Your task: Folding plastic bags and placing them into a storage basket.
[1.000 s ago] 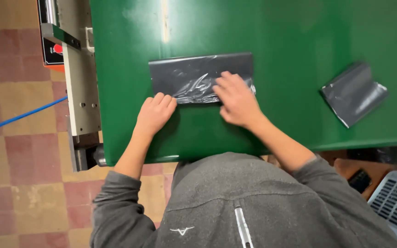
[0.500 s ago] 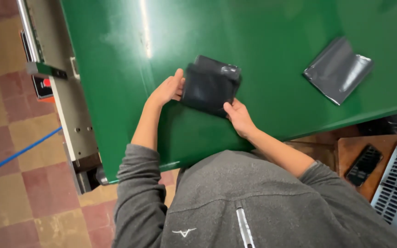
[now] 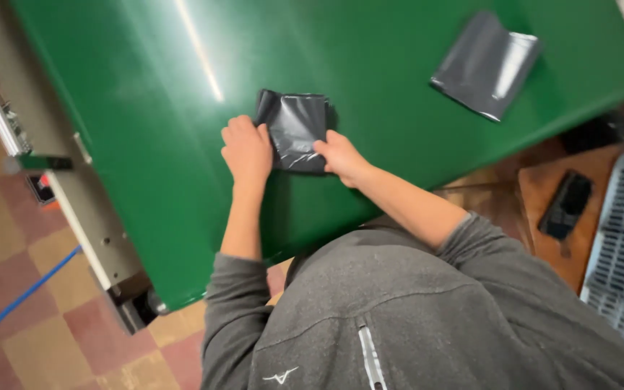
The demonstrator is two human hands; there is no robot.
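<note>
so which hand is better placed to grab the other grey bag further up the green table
Right, probably. The flat grey bag lies on the right hand side; the left hand would have to cross over the folded black bag both hands touch.

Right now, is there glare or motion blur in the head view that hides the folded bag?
Head view: a bright glare streak runs across the green table, clear of the folded dark bag; edges are slightly soft from motion, but both the left hand and right hand read clearly.

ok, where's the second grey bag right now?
Head view, upper right: the second grey bag lies flat on the green table, apart from both hands, near the table's right edge.
</note>
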